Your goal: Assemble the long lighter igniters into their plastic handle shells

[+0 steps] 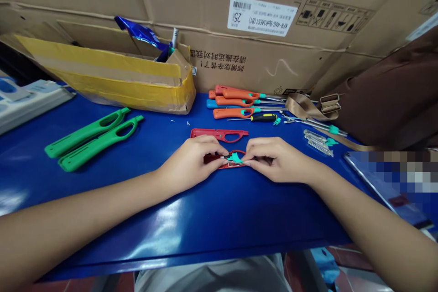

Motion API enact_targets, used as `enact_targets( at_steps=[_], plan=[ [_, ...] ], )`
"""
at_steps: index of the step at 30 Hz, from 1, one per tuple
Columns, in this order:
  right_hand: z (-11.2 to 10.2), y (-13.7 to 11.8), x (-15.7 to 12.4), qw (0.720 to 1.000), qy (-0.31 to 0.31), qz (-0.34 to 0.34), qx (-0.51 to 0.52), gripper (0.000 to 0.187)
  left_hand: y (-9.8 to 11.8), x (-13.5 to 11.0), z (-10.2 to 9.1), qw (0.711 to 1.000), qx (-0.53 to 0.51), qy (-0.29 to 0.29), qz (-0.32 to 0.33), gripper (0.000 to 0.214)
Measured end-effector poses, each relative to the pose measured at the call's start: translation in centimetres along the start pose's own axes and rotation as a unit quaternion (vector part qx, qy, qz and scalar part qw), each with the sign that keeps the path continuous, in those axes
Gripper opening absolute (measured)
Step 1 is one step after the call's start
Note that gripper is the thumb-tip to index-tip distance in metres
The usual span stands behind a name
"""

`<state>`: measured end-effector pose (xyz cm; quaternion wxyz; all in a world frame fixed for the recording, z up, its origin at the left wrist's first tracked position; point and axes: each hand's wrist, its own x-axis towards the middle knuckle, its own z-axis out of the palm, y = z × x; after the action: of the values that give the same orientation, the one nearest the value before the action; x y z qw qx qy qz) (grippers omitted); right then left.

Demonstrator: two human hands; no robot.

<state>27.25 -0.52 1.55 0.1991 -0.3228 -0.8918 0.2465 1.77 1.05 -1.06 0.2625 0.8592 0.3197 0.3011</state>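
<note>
Both hands meet over a red lighter shell half point(222, 167) lying on the blue table. A small teal trigger point(235, 159), with a thin wire beside it, sits between them. My right hand point(278, 159) pinches the trigger's right end between thumb and forefinger. My left hand point(190, 162) is closed at the trigger's left end, its thumb and forefinger on a small dark part mostly hidden by the fingertips. Just beyond the hands lies another red shell half point(236, 135), its loop to the right.
Two green shell halves point(99, 141) lie left. At the back are orange lighters point(232, 112), a screwdriver point(263, 118) and a yellow-taped carton point(137, 86). Metal rods point(318, 124), small clear-and-metal parts point(316, 142) and a tablet-like device point(372, 182) are on the right.
</note>
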Motion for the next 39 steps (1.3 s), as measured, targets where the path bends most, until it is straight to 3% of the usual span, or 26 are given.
enact_targets(
  at_steps=[12,20,24,26,29,33,36,39],
  plan=[
    [-0.1,-0.5,-0.3,0.998,-0.029,0.040,-0.045,0.018,0.2,-0.3,0.0,1.000,-0.004,-0.008,0.007,0.012],
    [-0.1,-1.3,-0.5,0.965,-0.070,-0.047,-0.249,0.029,0.4,-0.4,0.0,1.000,0.008,-0.004,0.015,0.012],
    [0.2,-2.0,-0.6,0.955,-0.079,-0.055,-0.280,0.029,0.4,-0.5,-0.1,0.999,0.014,-0.008,0.034,0.014],
    [0.4,-1.9,-0.5,0.969,-0.068,-0.017,-0.239,0.027,0.4,-0.6,-0.1,0.999,0.019,-0.006,0.042,0.014],
    [0.7,-1.4,-0.1,0.994,-0.020,0.067,-0.080,0.019,0.4,-0.6,0.0,0.999,0.023,0.002,0.046,0.013],
    [0.7,-0.8,0.5,0.977,0.019,0.188,0.096,0.012,0.3,-0.5,0.0,0.998,0.029,0.012,0.049,0.015],
    [0.7,-0.8,0.8,0.964,0.019,0.233,0.125,0.012,0.4,-0.6,0.0,0.997,0.035,0.013,0.066,0.019],
    [0.7,-1.1,0.9,0.966,0.019,0.229,0.115,0.013,0.6,-0.6,0.0,0.994,0.035,-0.002,0.103,0.023]
  ],
)
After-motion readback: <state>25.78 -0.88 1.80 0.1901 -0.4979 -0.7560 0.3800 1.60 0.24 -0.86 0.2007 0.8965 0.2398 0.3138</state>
